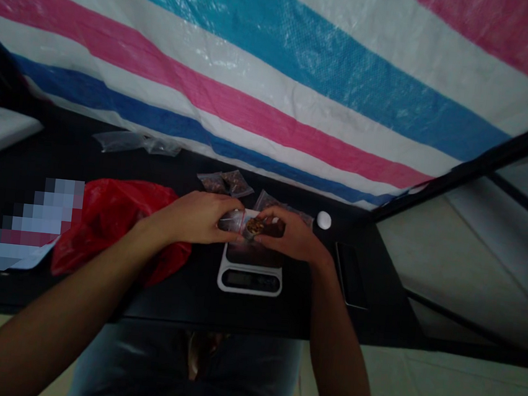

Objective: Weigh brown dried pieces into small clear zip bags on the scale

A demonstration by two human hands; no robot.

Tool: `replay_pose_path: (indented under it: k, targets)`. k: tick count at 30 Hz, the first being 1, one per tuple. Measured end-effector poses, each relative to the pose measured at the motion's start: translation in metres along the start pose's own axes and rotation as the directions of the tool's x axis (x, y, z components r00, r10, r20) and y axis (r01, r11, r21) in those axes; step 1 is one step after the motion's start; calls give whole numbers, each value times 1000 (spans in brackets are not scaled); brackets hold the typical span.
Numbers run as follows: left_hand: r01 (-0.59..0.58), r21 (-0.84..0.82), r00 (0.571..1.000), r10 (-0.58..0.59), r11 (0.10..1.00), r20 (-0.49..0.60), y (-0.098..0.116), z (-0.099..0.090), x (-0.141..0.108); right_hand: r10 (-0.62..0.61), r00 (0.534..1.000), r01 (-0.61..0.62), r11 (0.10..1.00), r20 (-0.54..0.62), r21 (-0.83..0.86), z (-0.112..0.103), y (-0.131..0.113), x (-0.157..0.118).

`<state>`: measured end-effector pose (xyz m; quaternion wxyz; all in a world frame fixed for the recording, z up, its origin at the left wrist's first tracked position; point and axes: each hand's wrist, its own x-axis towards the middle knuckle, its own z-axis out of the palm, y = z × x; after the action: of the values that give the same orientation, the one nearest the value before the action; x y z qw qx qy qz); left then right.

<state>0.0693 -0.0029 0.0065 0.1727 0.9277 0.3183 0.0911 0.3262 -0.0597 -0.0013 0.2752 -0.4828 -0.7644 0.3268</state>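
the left hand [192, 217] and right hand [288, 234] were closed in a pinching grip on a clear plastic bag of brown dried pieces [256, 225], with a white digital kitchen scale [249, 279] just below the grip.

A small clear plastic bag [251, 225] with brown and golden dried pieces bunched toward one end lies sideways and crumpled, its empty end pinched by the left hand [191, 219], its filled end by the right hand [291, 237].
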Motion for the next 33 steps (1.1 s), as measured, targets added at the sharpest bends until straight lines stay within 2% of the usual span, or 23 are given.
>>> replay_pose_path:
  k: [7, 17, 24, 29, 33]
  targets:
    - [-41, 3, 997, 41, 999, -65, 6, 5, 1, -100, 994, 98, 994, -49, -42, -1, -7, 0]
    - [-46, -43, 993, 41, 998, -111, 3, 11, 3, -276, 953, 260, 957, -123, -130, 7, -11, 3]
    - [-72, -140, 991, 55, 988, -122, 5, 13, 4, -287, 938, 264, 955, -194, -139, 11, -17, 3]
    - [-114, -241, 986, 78, 964, -150, 4, 16, 5, -340, 902, 316, 940, -267, -131, 13, -19, 4]
    - [-165, -340, 979, 112, 926, -171, 3, 18, 6, -312, 900, 307, 949, -304, -65, 18, -16, 5]
